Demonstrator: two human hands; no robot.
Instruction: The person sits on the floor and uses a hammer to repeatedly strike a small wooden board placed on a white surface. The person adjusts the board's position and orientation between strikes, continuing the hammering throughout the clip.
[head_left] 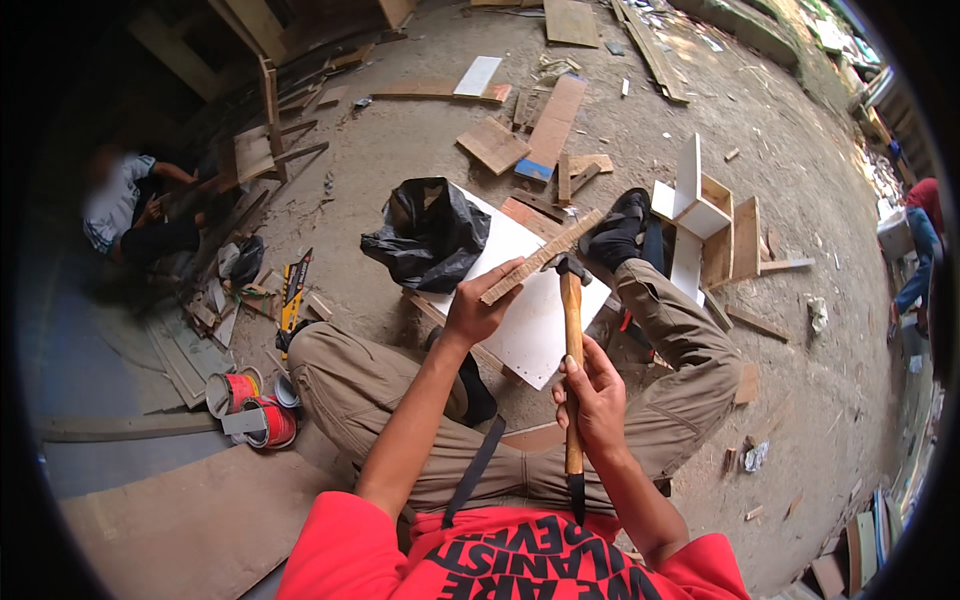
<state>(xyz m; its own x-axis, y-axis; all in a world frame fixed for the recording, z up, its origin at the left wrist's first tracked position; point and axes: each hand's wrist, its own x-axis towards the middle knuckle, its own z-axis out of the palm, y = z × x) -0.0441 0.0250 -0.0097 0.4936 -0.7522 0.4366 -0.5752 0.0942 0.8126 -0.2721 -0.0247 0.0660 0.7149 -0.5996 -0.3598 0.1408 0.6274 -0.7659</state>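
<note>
The right hand grips a brown wooden-handled hammer; at ten o'clock, the left hand grips a long brown wood strip. Likely tapping; next needs steady holding.

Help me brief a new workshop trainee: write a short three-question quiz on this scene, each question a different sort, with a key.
1. Which hand grips the hammer?
2. True or false: the left hand holds a wooden strip.
3. In the picture, where is the black plastic bag?
A: right of the hammer
B: left of the hammer
C: in the left hand

Key:
1. The right hand.
2. True.
3. B.
</note>
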